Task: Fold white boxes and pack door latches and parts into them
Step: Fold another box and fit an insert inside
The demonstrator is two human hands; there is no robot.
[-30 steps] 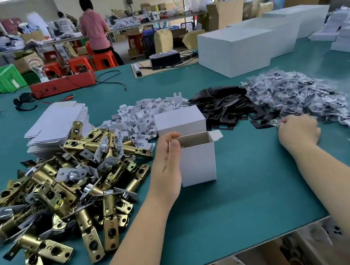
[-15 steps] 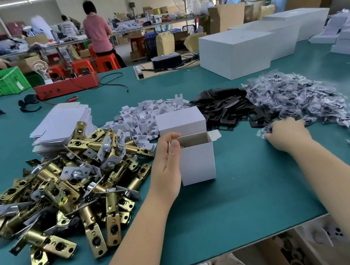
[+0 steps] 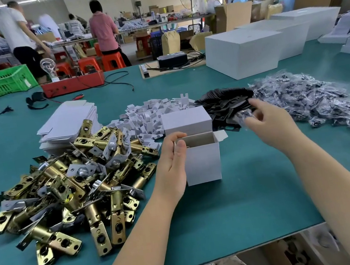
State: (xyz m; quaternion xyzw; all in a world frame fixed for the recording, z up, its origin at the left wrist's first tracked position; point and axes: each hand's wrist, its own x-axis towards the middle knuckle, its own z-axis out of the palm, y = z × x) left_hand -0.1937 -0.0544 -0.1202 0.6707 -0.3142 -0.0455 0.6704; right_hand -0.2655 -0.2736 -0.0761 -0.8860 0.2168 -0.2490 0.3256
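Head view, green table (image 3: 240,209). Item: open white box (image 3: 202,161), upright at centre, lid flap raised behind. Left hand (image 3: 171,164) at its 9 o'clock, thumb and fingers curled round the box's left wall. Right hand (image 3: 271,123) at 2 o'clock, raised, pinching a small clear parts bag (image 3: 244,117), blurred. Brass door latches (image 3: 63,192) heaped at 9 o'clock; bagged parts pile (image 3: 316,99) at 2 o'clock; black plates (image 3: 225,105) at 1 o'clock.
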